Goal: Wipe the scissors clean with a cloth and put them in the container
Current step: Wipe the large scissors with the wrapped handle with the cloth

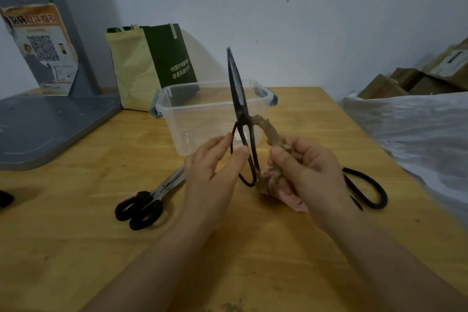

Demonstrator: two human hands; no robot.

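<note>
Right, you've got the black scissors (236,88) upright at the centre of the frame, blades closed and pointing up, just in front of the clear container (200,129). Your left hand (210,172) pinches one handle loop between thumb and fingertips. Your right hand (309,172) has its fingers curled round the cloth (271,132), which is twisted into a rope and runs up to the other loop, near the pivot. Whether it passes through that loop or only wraps against it is hard to tell.

These look like solid iron: stiff, fairly heavy for their size, and top-heavy held this way. A light pinch on a thin loop may let them swing, so I'd take the handle deeper into your fingers. Keep clear of the edges and the point. The cloth is soft and limp, and it will snag on the pivot if pulled hard.

Wiping looks to be under way on the handle side, and the container holds nothing that I can see. Two more pairs lie on the table (76,210): steel scissors (141,206) at lower left and another black pair (372,190) partly hidden behind your right hand.
</note>
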